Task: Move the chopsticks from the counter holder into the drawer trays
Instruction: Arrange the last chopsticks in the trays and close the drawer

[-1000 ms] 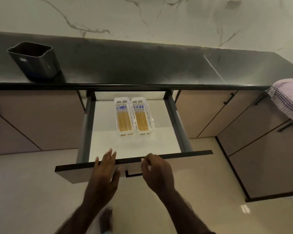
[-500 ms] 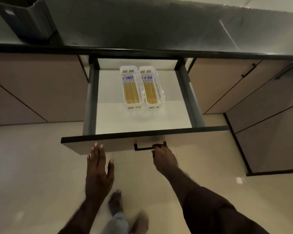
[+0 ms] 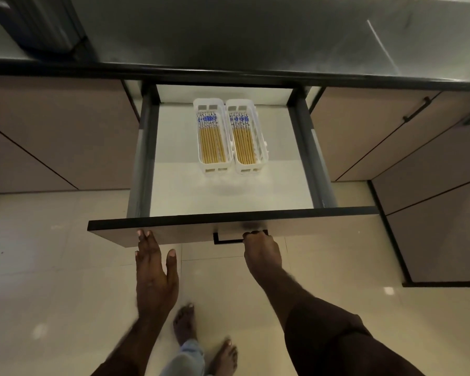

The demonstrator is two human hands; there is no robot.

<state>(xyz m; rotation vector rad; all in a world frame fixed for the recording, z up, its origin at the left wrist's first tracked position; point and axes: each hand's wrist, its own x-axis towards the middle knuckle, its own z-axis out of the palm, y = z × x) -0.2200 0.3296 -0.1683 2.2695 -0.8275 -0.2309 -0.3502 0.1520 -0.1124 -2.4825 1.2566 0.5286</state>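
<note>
1. The wide drawer with grey metal sides and a white floor [image 3: 228, 196] stands pulled out from under the dark, glossy stone counter [image 3: 255, 36].
2. Two white slotted plastic trays sit side by side at the back of the drawer, touching along their long edges – the left tray [image 3: 211, 135] and the right tray [image 3: 247, 137].
3. Each tray holds a flat row of chopsticks: the pale bamboo sticks with blue-and-white patterned tops in the left tray [image 3: 210, 139], and a matching set in the right one [image 3: 243, 141], patterned ends toward the back.
4. The dark metal holder with rounded corners [image 3: 38, 23] stands on the counter at far left, partly cut off by the picture's edge; its inside cannot be seen.
5. The right hand [image 3: 261, 249] is curled around the thin black bar handle [image 3: 228, 240] on the beige drawer front [image 3: 179, 234].
6. The left hand [image 3: 154, 270] is flat, fingers straight and together – its fingertips press against the drawer front, left of the handle, thumb held out to the side.
7. Bare feet show on the pale tiled floor [image 3: 52, 267] below.
</note>
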